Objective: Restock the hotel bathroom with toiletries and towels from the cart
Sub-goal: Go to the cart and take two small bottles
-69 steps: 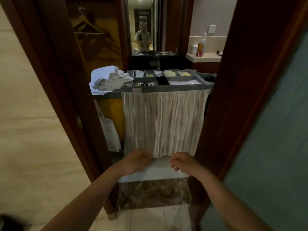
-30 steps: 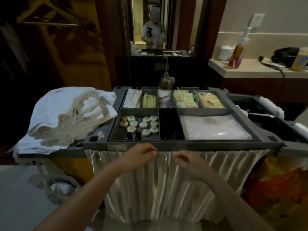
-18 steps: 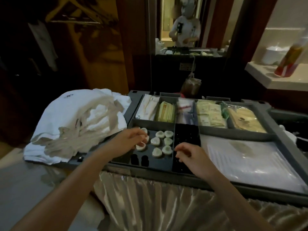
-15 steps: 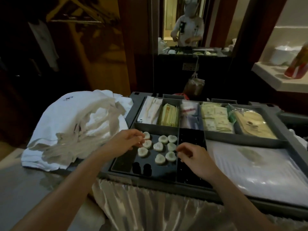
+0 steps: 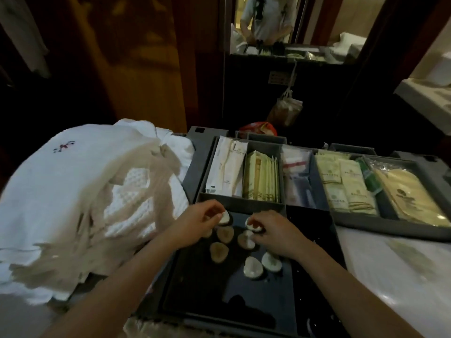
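Both hands were at small round white toiletry discs [image 5: 253, 267] in grey plastic cart tray [image 5: 241, 204].
Left hand [image 5: 195, 222] fingers pinched one disc at compartment's far end; right hand [image 5: 278, 231] fingers pinched another beside it; crumpled white towels [image 5: 61, 191] lay left of tray.

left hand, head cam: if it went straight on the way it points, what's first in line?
Likely the grey divider wall at the far end of the soap compartment: the left hand, pinching a round soap, aims forward-right at it. The right hand sits close beside that line; depth is unclear.
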{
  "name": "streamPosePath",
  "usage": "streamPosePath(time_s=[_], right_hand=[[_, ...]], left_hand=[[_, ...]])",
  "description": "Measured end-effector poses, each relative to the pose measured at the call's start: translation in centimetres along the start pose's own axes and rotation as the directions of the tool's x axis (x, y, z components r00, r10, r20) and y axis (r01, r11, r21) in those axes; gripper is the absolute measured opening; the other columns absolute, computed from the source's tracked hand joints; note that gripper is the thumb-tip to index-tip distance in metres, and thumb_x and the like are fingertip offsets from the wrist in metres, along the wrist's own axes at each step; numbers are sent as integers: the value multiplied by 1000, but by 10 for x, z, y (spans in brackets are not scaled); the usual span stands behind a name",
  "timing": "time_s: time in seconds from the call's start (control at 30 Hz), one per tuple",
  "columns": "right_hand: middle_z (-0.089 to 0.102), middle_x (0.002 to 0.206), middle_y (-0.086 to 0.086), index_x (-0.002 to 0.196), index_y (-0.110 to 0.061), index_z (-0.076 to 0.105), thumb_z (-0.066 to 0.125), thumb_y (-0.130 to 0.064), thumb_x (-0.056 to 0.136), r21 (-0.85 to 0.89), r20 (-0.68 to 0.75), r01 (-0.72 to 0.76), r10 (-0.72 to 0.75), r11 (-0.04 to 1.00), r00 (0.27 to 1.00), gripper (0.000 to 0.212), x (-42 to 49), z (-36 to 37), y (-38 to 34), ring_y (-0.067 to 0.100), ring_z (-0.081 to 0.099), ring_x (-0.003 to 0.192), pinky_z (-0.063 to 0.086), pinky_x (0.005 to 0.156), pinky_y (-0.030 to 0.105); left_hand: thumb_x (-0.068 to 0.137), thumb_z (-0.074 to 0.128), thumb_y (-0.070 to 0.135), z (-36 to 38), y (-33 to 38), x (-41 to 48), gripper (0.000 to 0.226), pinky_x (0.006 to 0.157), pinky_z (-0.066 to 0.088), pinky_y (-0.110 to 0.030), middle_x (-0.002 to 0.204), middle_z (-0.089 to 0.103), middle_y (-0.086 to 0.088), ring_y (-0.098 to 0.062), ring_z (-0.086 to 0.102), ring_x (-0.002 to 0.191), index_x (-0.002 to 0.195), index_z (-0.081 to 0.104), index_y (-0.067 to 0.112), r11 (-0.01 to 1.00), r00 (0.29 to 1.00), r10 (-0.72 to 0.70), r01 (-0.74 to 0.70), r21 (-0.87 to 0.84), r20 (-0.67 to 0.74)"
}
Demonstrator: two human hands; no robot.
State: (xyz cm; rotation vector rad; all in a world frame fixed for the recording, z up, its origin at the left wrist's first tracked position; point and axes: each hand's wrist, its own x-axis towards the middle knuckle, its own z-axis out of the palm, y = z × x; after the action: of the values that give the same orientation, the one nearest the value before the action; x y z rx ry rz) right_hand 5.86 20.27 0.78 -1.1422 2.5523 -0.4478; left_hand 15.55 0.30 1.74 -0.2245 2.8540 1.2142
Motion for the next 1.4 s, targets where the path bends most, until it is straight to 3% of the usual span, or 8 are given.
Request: streamPosePath(time_s=[0.17,0.3,0.6,0.93,1.1,1.17,1.27,1.4], right_hand=[[52,121,1,120,-21,55,60,-41,83,-304,132,182,-148,935,980,42,13,11,4,21,41,113,38,90,35],[46,123,2,129,-22,50,60,-40,83,-349,163,261,-216,900,963,50,17,9,7,21,36,116,32,89,33],[39,127,5,129,-18,48,62,-36,83,-404,167,315,-269,859,948,51,15,15,11,24,34,119,34,92,37],[55,110,-3,111,-22,50,66,-36,79,44,-94,132,-127,990,987,38,13,12,10,15,49,105,46,81,32],[54,115,-7,122,-24,52,66,-28,81,383,-203,73,6,921,979,43,15,8,12,10,54,103,47,86,26],[51,121,-6,127,-24,50,65,-28,83,434,-212,73,23,898,977,47,15,7,12,9,52,108,45,89,23],[55,112,-6,117,-24,50,64,-30,84,484,-230,62,59,873,971,36,13,4,10,7,53,99,40,75,10],[56,104,-6,118,-22,46,57,-32,90,529,-201,15,108,848,974,31,9,1,7,8,55,92,39,70,14]], left_hand=[[88,60,28,21,-14,-2,21,77,48,-23,100,63,4,-9,59,86,107,59,20,951,988,148,-130,280,-45],[86,58,37,26,-15,1,25,78,49,-31,102,62,3,-14,59,90,107,57,22,900,985,170,-139,412,-40],[83,54,51,30,-15,7,47,98,38,-29,122,59,7,-12,53,112,124,51,29,779,987,137,-161,606,85],[83,53,54,31,-11,9,50,100,35,-27,121,58,7,-10,52,111,127,47,31,738,992,75,-125,663,103],[82,50,61,32,-1,12,56,98,34,-30,120,58,5,-14,52,111,128,46,30,705,995,35,-94,703,98],[79,52,63,37,3,14,63,98,33,-33,124,54,2,-17,50,113,130,43,27,700,993,-19,-68,711,114],[78,55,60,47,7,16,71,98,34,-38,131,48,-4,-25,48,117,135,36,22,677,986,-99,-33,735,136],[83,54,54,48,11,19,63,98,33,-36,130,49,-6,-26,49,116,134,39,19,662,983,-124,-18,749,133]])
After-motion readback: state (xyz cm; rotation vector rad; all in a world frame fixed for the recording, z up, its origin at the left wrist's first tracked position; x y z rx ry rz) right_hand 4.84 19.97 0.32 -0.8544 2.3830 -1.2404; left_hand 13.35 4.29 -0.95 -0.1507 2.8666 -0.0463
